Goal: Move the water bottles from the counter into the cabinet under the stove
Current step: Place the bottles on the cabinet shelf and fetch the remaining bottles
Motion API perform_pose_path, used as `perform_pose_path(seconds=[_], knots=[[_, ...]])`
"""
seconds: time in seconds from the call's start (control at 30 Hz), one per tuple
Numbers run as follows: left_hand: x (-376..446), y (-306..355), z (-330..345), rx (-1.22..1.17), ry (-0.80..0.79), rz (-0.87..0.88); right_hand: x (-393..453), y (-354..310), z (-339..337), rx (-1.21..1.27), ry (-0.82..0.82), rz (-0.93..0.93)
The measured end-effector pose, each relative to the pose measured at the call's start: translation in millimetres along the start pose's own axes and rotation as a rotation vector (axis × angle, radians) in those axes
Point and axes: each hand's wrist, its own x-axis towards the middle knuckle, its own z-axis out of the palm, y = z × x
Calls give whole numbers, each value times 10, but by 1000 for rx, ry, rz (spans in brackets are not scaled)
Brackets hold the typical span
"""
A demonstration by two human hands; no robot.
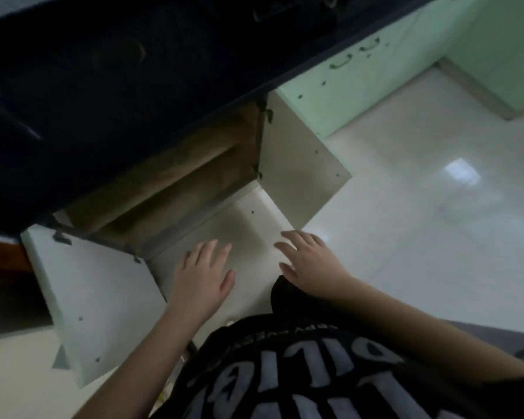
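The black shirt [300, 379] bore large white block letters, seen upside down and cut off, so no word could be read. The cabinet [176, 176] under the dark counter [133, 71] stood open, its two doors swung wide: one left door [82, 300], one right door [297, 164]. No water bottle could be made out inside or elsewhere. Two hands hovered before the opening, the left hand [203, 273] and right hand [309, 264], fingers straight and slightly spread, holding nothing, above the pale tiled floor [421, 207]
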Motion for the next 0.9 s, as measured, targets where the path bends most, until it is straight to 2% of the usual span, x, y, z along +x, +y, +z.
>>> perform_pose_path(seconds=[0.2,0.43,0.57,0.63,0.7,0.9], knots=[[558,509,-269,26,-38,171,-227,676,-415,27,194,264],[1655,1605,-793,75,-11,350,-492,1717,-796,105,318,462],[2222,2242,-997,60,-10,404,-780,2320,-1066,145,332,556],[2327,2388,-1023,49,25,425,-860,2382,-1127,109,356,566],[2891,3152,-1024,32,-13,458,-1090,3090,-1357,155,336,667],[3313,3887,-1125,-15,19,603,-1157,3646,-1657,155,375,745]])
